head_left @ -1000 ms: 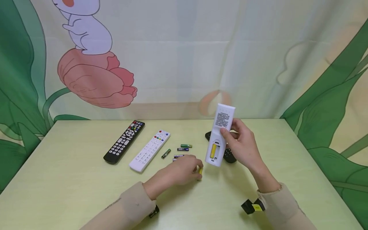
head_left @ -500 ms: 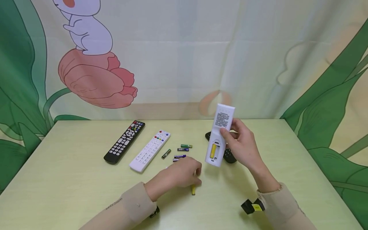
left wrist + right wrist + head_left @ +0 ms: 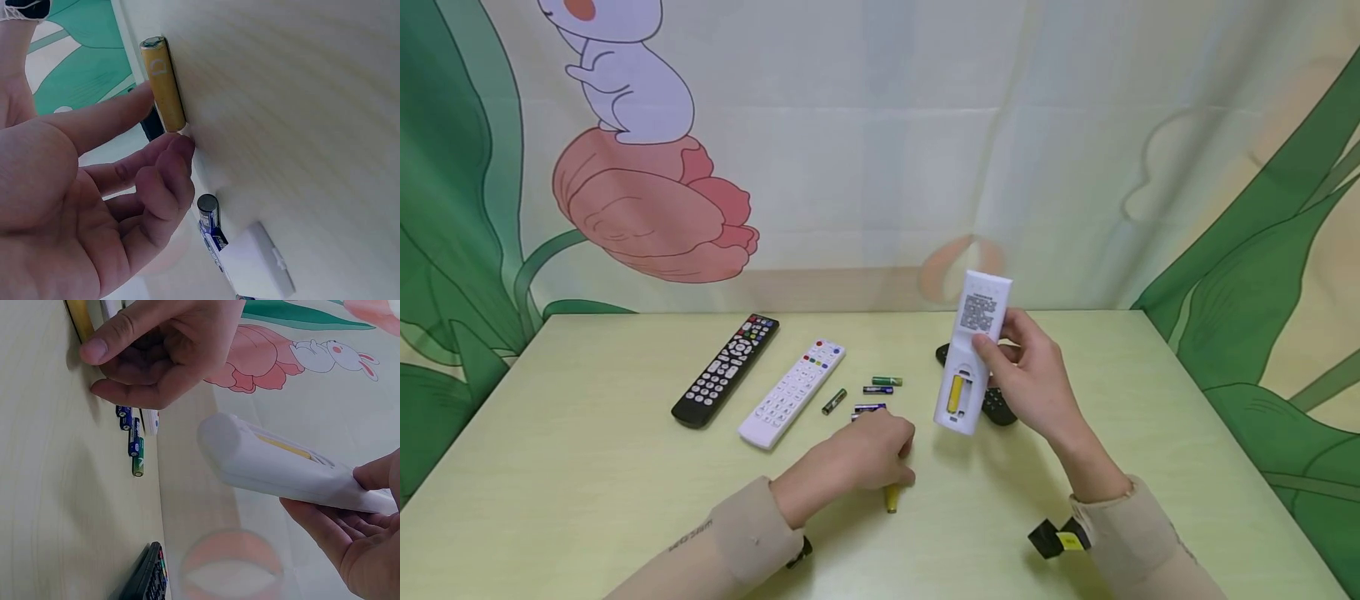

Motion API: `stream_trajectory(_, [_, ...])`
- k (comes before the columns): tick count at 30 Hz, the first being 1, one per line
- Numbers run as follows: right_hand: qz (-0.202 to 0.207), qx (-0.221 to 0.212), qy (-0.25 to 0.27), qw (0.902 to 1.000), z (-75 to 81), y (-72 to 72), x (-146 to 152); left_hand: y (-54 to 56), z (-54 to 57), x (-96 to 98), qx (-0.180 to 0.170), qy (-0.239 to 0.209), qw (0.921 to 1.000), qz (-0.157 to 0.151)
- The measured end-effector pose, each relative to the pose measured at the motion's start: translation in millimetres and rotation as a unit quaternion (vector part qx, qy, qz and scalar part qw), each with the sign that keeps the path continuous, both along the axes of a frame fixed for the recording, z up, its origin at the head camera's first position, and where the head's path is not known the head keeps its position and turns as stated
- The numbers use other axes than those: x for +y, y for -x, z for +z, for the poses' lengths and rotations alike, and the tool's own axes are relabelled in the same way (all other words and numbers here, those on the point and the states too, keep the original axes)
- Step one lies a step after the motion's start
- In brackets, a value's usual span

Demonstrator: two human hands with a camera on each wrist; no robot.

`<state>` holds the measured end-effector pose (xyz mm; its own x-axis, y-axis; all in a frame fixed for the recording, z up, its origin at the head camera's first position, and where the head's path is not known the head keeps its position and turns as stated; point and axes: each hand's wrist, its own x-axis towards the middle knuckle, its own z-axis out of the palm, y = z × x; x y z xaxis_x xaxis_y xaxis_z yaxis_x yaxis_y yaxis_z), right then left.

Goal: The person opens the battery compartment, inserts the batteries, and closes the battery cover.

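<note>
My right hand [image 3: 1037, 375] grips a white remote control [image 3: 977, 308] above the table, its back toward me. Its battery compartment is uncovered, with one yellow battery [image 3: 956, 393] in the left slot and the right slot bare. My left hand [image 3: 868, 450] is low over the table. Its thumb [image 3: 119, 119] touches the side of a loose yellow battery [image 3: 164, 87], while its fingertips [image 3: 182, 147] are at the battery's end, not around it. In the right wrist view, thumb and forefinger stand apart.
Green and blue batteries [image 3: 877, 390] lie mid-table. A white battery cover [image 3: 256, 262] is near the left hand. To the left lie a black remote [image 3: 726, 371] and another white remote [image 3: 792, 396]. A further black remote [image 3: 997, 407] is partly hidden behind the held one.
My left hand has moved left and toward me, and the loose yellow battery has shifted the same way. The right hand and its white remote control have stayed almost still.
</note>
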<state>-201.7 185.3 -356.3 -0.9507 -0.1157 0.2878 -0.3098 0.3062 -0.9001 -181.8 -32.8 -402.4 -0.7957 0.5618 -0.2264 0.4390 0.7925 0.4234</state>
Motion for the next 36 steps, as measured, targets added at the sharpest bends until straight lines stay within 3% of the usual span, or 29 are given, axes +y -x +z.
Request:
stream_trajectory(9, [0.002, 0.003, -0.001, 1.0000, -1.2, 0.6, 0, -5.0, 3.2, -3.5, 0.002, 0.040, 0.9991, 0.016])
stream_trajectory(19, [0.003, 0.002, -0.001, 1.0000, -0.6, -0.1, -2, -2.9, 5.2, -9.5, -0.013, 0.024, 0.9995, 0.015])
stream_trajectory(31, [0.010, 0.002, 0.004, 0.9999, -2.0, 1.1, -5, 1.4, 7.0, -19.1, -0.007, -0.060, 0.9981, 0.010])
stream_trajectory(36, [0.012, -0.001, 0.004, 0.9999, -2.5, 1.1, -6, 5.0, 7.6, -22.0, 0.026, -0.089, 0.9957, 0.009])
